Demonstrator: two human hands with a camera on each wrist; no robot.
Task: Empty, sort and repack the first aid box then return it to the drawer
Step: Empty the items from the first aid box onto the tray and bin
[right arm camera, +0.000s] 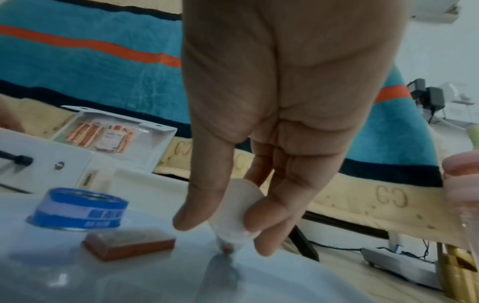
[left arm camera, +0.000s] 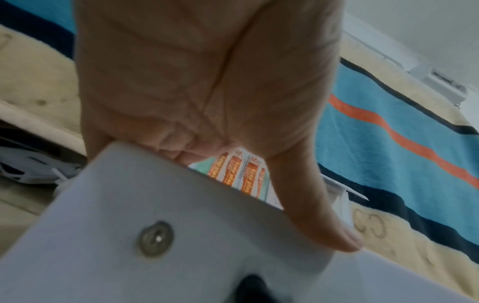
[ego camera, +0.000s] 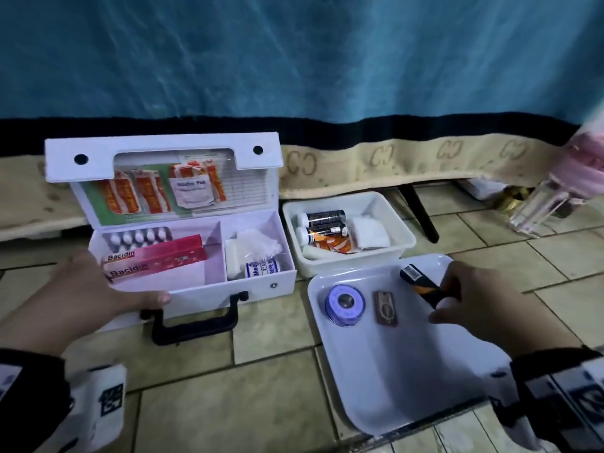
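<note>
The white first aid box (ego camera: 261,286) stands open on the tiled floor, with plasters (ego camera: 137,194) tucked in its raised lid. Its left compartment holds pink Bacidin cartons (ego camera: 153,256) and a blister pack (ego camera: 137,238); gauze and a bandage (ego camera: 258,256) fill the right one. My left hand (ego camera: 98,282) grips the box's front wall (left arm camera: 207,256), thumb (left arm camera: 324,229) outside, fingers hidden inside. My right hand (ego camera: 441,305) pinches a black and orange tube (ego camera: 420,282) by its white cap (right arm camera: 235,205), over the white tray (ego camera: 408,387). A blue tape roll (ego camera: 344,305) and a small brown block (ego camera: 385,308) lie in the tray.
Behind the tray a white bin (ego camera: 402,253) holds tubes, sachets and gauze. A bed with a blue blanket (ego camera: 294,60) runs along the back, a black leg (ego camera: 421,214) under it. A clear glass bottle (ego camera: 536,214) stands at the far right.
</note>
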